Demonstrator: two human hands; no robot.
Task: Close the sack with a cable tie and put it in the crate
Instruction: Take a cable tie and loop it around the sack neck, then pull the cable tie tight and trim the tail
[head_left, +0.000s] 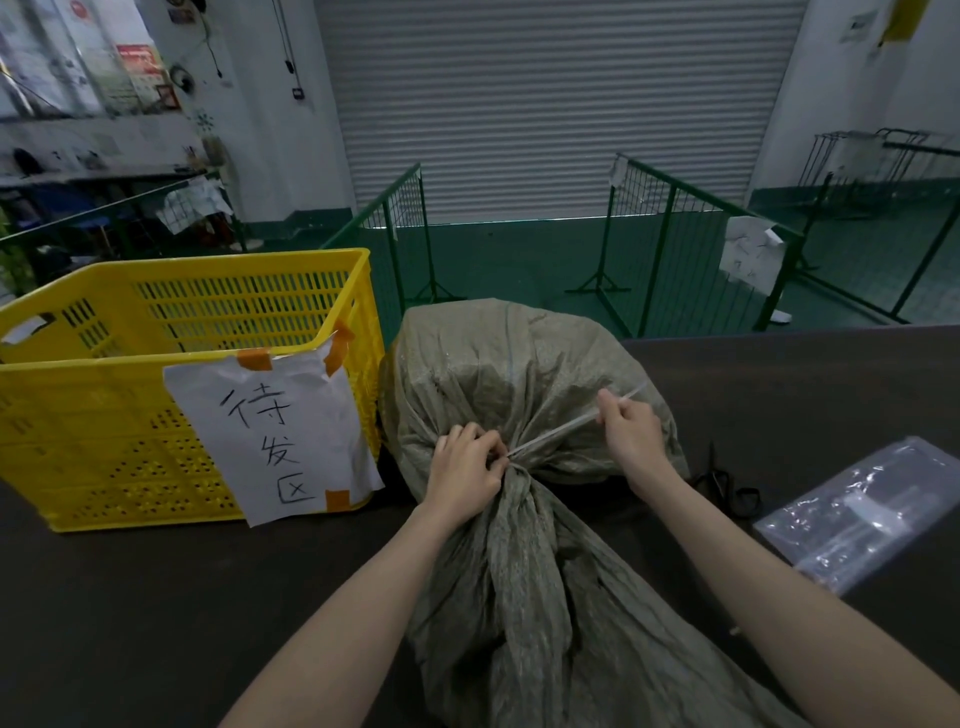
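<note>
A grey-green woven sack lies on the dark tabletop, its filled body toward the far edge and its loose mouth trailing back to the near edge between the person's forearms. Its neck is gathered into a tight bunch around the middle of the table. A white cable tie circles that bunch and runs out taut, up and to the right. The left hand grips the gathered neck, fingers curled round the fabric just where the tie closes. The right hand is closed on the tie's free tail, pinching the strip, whose tip shows beyond the fingers.

A yellow slatted plastic crate stands at the table's left side, just beside the sack. A white paper sign with handwritten characters is fixed to the crate's near wall with orange tape. On the right of the sack lies a black pair of scissors, and nearer the right edge a clear plastic bag. Beyond the table are green mesh barriers on a green floor and a grey roller shutter.
</note>
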